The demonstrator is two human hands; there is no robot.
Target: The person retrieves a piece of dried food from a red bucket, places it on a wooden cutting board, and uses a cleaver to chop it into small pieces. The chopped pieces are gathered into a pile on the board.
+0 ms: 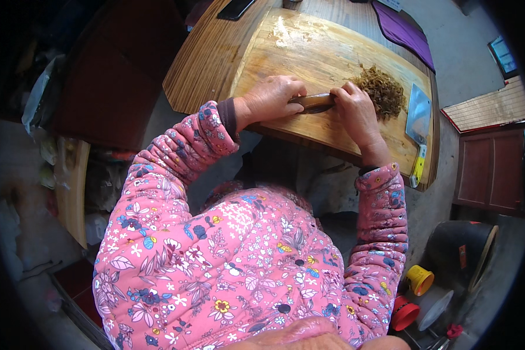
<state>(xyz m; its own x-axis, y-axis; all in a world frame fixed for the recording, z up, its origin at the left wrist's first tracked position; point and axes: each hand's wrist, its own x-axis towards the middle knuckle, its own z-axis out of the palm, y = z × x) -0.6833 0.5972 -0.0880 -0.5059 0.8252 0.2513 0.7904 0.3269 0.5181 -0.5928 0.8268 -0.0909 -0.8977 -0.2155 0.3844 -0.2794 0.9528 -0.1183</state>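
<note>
Both hands are over the near edge of a wooden cutting board (306,57). Between them lies a glossy brown piece of food (318,103), folded or rolled; its exact kind is hard to tell. My left hand (273,97) grips its left end between thumb and fingers. At the other end, the fingertips of my right hand (354,107) pinch it, partly hiding that end. Just beyond my right hand sits a heap of finely shredded brown food (381,92). Farther right, a cleaver (418,116) with a yellow-green handle rests flat on the board.
The board lies on a wood-grain table (205,70). A black phone (236,8) is at the far left and a purple cloth (404,30) at the far right. On the floor to the right are a large dark vat (455,249), a yellow container (420,280) and a red one (404,313).
</note>
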